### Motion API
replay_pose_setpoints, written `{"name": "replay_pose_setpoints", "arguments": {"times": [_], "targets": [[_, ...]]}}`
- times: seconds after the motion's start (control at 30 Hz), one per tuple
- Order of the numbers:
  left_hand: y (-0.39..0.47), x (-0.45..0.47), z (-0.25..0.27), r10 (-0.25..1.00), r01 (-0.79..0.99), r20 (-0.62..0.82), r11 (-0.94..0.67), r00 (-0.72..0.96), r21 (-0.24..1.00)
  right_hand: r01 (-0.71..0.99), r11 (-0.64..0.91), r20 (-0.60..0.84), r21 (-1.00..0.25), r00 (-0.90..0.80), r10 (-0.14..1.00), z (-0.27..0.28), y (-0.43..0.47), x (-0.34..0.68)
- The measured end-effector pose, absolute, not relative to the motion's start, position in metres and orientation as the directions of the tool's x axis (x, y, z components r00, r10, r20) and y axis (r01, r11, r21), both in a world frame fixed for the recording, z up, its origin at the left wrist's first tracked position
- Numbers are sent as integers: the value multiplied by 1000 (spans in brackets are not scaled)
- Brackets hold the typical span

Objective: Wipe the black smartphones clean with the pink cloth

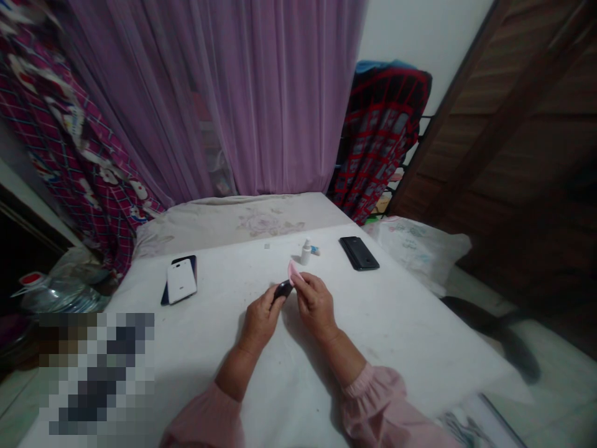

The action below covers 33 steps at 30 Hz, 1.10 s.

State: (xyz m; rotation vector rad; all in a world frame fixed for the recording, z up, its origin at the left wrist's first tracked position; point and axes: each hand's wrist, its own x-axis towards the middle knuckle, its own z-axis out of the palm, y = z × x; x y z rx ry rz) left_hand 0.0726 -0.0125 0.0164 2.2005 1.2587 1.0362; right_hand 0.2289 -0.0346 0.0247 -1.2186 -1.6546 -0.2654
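Near the middle of the white-covered table, my left hand [261, 316] is closed around a small dark object, which looks like a black phone [282, 289] seen from its edge. My right hand [316, 305] pinches a pink cloth [293, 271] against the far end of that object. Just beyond the cloth stands a small white spray bottle [306, 252], upright. A little blue-and-white item [315, 250] lies beside the bottle, too small to name. Most of the dark object is hidden by my fingers.
A white phone [181, 281] overlaps a dark phone [165, 294] at the left. Stacked black phones [359, 253] lie at the right. A tiny grey square [267, 246] rests further back. A large water bottle [60, 295] stands off the left edge; a blurred patch covers the lower left.
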Motion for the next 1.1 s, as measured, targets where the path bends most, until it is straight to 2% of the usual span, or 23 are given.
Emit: {"name": "replay_pose_setpoints", "arguments": {"times": [0.17, 0.27, 0.43, 0.57, 0.7, 0.83, 1.1], "targets": [[-8, 75, 19, 833, 570, 390, -553, 393, 607, 804, 505, 815, -314, -45, 578, 30, -34, 226], [-1, 77, 22, 835, 580, 343, -547, 430, 604, 825, 409, 769, -390, 48, 637, 22, -28, 240], [13, 77, 24, 854, 606, 154, -469, 497, 643, 794, 307, 695, -525, 191, 694, -3, -27, 267], [17, 76, 17, 864, 648, 174, -474, 472, 597, 784, 281, 664, -554, 212, 718, -15, -31, 268], [7, 70, 6, 861, 724, 266, -509, 435, 465, 823, 255, 630, -508, 152, 762, -19, -29, 261], [-14, 55, -7, 898, 827, 264, -430, 352, 362, 871, 232, 608, -433, 92, 789, -21, -23, 258], [-26, 38, -19, 905, 828, 270, -415, 330, 378, 889, 283, 531, -360, -55, 846, -14, -17, 247]]}}
